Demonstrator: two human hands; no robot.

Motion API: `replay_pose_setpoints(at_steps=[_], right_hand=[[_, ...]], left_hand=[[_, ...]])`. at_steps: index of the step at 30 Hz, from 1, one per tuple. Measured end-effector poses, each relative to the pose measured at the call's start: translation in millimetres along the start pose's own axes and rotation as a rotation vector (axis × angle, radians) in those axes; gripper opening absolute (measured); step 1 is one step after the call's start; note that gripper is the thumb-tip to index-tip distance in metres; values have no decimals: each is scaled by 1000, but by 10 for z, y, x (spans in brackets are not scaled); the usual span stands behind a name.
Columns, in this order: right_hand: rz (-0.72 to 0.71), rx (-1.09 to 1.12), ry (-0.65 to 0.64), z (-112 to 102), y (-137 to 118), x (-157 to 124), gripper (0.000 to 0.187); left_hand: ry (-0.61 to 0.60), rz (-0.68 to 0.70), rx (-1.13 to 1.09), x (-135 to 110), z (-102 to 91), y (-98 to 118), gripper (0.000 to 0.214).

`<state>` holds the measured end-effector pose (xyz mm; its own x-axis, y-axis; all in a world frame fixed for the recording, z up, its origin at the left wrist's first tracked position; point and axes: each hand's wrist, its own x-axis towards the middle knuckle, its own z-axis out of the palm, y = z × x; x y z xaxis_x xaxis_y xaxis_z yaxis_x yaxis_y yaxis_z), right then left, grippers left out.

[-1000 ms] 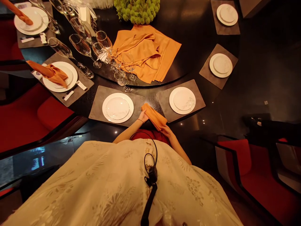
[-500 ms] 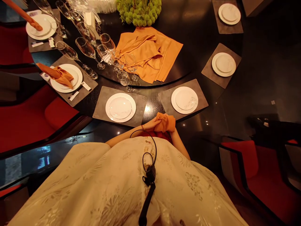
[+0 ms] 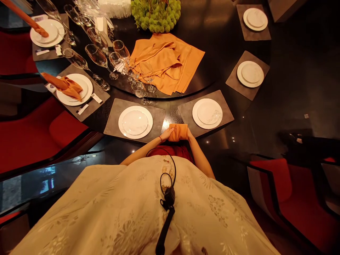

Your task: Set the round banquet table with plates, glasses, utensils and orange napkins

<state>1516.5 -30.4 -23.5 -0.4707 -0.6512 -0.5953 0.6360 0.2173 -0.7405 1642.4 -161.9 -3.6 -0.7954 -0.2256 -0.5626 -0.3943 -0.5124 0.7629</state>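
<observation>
Head view | left hand (image 3: 166, 134) and right hand (image 3: 189, 134) curled closed on opposite ends of a folded orange napkin (image 3: 178, 132) | held at the black table's edge (image 3: 172, 118) between grey placemats (image 3: 115, 120) (both ends gripped, seemingly to keep the fold tight)

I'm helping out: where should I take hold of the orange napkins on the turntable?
Take the orange napkins by their folded right edge, coming from the right: stemmed glasses crowd the left side, while that edge lies free on the dark turntable.
</observation>
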Motion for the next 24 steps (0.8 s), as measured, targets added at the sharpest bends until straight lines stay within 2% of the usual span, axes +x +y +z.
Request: replay_pose_setpoints(at_steps=[3,5,8,10,12,15,17,19,22,24], right_hand=[[162,-15,119,-64,245,-15,32],[223,-54,197,-65,426,-59,35],[180,-159,278,-10,652,-97,36],[160,-215,317,40,745,-81,36],[138,-284,367,86,795,-38,33],[125,-461,408,123,820,24,31],[106,-614,380,123,826,27,29],[-2,-782,322,107,833,-16,34],[-231,-1079,192,78,841,-136,44],[-307,-1297,76,67,834,-198,44]], left_hand=[[210,3,53,187,-96,-146,36],[305,-15,85,226,-146,-233,27],[394,-43,147,180,-216,-285,17],[434,-39,191,139,-249,-239,16],[358,33,250,128,-257,-133,18],[-13,183,350,180,-223,78,16],[-224,185,395,235,-197,210,20],[-273,130,406,277,-187,317,24],[-224,93,393,274,-193,427,23],[-207,92,406,215,-179,474,22]])
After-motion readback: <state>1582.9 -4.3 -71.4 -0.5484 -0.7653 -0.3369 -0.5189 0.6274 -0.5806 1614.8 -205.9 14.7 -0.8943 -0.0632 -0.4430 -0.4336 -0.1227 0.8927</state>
